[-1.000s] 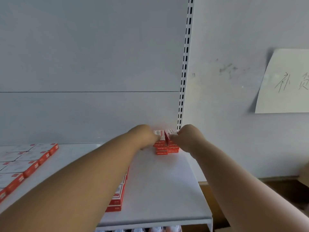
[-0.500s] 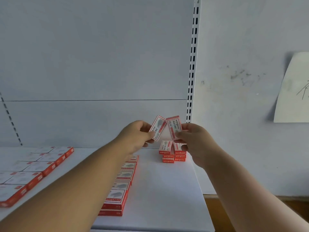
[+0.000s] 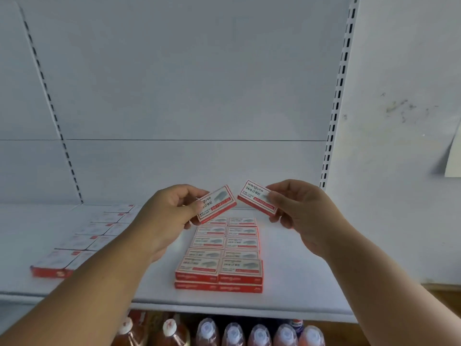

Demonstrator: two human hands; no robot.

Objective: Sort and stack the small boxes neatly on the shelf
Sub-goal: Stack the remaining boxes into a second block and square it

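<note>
Both hands are up in front of me, each pinching one small box. The left hand (image 3: 172, 216) holds a box (image 3: 216, 204) by its left end, thumb on the printed face and fingers behind, so the box tilts up to the right. The right hand (image 3: 299, 211) holds the other box (image 3: 257, 198) by its right end, and that one slopes down to the right. The two free ends point at each other and are near, with a gap between them.

Straight below and a little toward me, the block of red and white boxes (image 3: 220, 253) sits on the shelf (image 3: 294, 283), two columns wide and running away from me toward the back panel. Each box there lies flat with its long side across my view. The front pair stands higher than the rows behind it.

As I judge it, both held boxes must come level and turn so their long sides run left to right like the rest. The left box hangs over the left column and the right box over the right, so neither hand needs to cross.

A separate row of boxes (image 3: 82, 243) lies well to the left on the shelf.
</note>
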